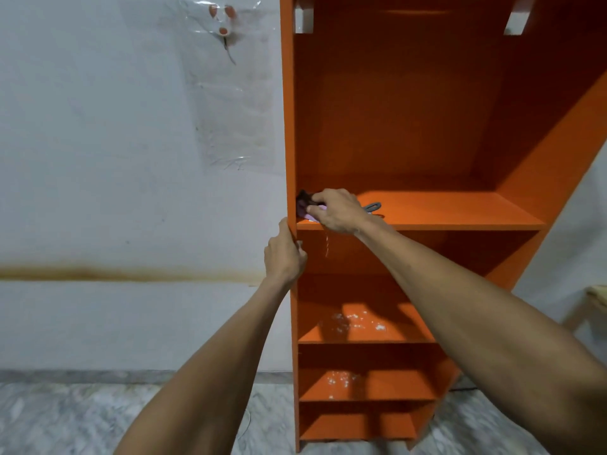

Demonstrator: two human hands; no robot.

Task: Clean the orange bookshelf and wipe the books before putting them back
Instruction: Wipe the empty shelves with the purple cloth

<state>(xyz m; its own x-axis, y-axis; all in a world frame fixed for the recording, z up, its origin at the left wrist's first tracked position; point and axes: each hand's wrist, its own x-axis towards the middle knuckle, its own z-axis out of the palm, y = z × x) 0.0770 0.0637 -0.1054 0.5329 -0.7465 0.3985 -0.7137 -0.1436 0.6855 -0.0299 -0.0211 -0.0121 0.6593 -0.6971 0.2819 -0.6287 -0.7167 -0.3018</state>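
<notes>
The tall orange bookshelf (427,126) stands against a white wall, its shelves bare of books. My right hand (335,210) grips a purple and dark cleaning cloth (303,205) at the far left corner of the upper shelf board (460,211). A grey strap or handle piece (372,206) lies on that board just behind my wrist. My left hand (284,254) grips the front edge of the shelf's left side panel just below that board. No books are in view.
White specks lie on two lower shelf boards (354,323). A clear plastic sheet with a small mouse figure (226,24) hangs on the wall at left. A wooden stool edge (588,303) shows at right. The floor is grey marble.
</notes>
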